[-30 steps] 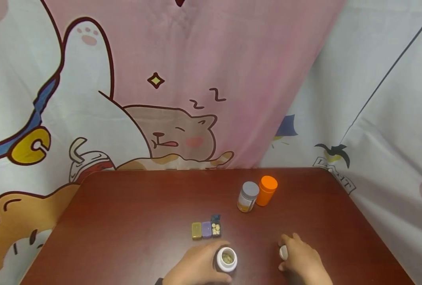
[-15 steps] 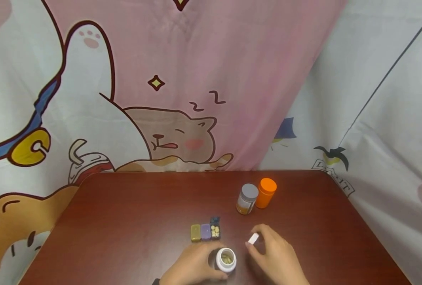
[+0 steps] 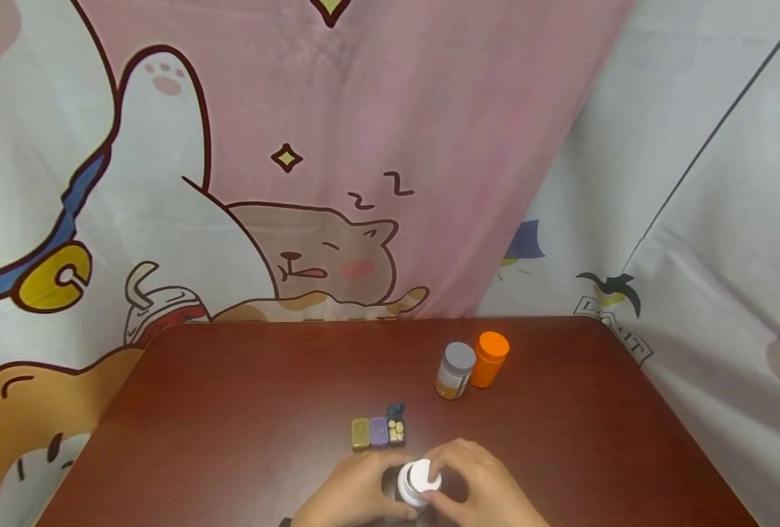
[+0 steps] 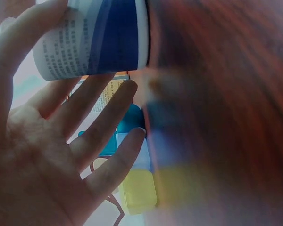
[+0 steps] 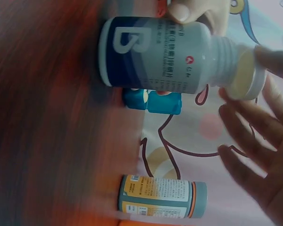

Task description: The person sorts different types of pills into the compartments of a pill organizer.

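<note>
A white pill bottle with a blue label band stands upright on the table. My left hand holds its side between thumb and fingers; in the left wrist view the lower fingers of that hand spread beside it. My right hand pinches the white cap, tilted at the mouth of the bottle, with the threaded neck still showing in the right wrist view. Just beyond the left hand sits a small pill organizer with yellow, purple and dark blue compartments. The dark blue one has its lid raised and holds several pale tablets.
A grey-capped bottle and an orange bottle stand close together at the back right of the brown table. Behind the table hangs a cartoon-printed curtain.
My right hand has carried the cap from the right over to the bottle mouth, covering most of the opening. My left hand has stayed on the bottle.
</note>
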`<state>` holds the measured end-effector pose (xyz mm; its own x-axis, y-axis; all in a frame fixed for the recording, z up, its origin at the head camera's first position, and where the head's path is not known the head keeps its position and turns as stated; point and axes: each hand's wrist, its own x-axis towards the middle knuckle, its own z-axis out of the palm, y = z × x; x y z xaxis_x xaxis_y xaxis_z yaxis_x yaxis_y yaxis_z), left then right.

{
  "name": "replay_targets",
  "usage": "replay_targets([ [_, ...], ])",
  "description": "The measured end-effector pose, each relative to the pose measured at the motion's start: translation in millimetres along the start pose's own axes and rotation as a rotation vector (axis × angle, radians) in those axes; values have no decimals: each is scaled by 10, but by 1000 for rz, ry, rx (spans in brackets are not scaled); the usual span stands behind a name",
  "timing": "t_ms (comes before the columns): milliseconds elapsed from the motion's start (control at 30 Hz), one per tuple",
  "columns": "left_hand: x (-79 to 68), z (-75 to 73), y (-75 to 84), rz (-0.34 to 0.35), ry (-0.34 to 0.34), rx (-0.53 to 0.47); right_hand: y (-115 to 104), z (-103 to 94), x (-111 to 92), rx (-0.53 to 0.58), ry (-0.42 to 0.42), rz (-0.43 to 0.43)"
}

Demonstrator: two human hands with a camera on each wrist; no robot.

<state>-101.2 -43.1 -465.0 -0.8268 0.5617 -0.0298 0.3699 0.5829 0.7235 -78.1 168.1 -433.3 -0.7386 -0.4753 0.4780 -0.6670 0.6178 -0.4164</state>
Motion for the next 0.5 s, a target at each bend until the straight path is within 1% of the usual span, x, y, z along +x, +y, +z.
replay_targets([
  [67,-5,1,-1,-17,-15,-13,7,13,8,-25,-16,-60],
  [133,-11,4,-4,-16,-15,-14,11,19,9,-62,-26,-84],
  [267,-16,10,1,5,0,1,15,5,-7,-98,-61,-56],
  [333,-15,10,5,5,-1,3,10,-2,-10,-98,-85,-40],
  [500,-15,5,-6,25,5,0,-9,-11,2,-75,-133,-31],
])
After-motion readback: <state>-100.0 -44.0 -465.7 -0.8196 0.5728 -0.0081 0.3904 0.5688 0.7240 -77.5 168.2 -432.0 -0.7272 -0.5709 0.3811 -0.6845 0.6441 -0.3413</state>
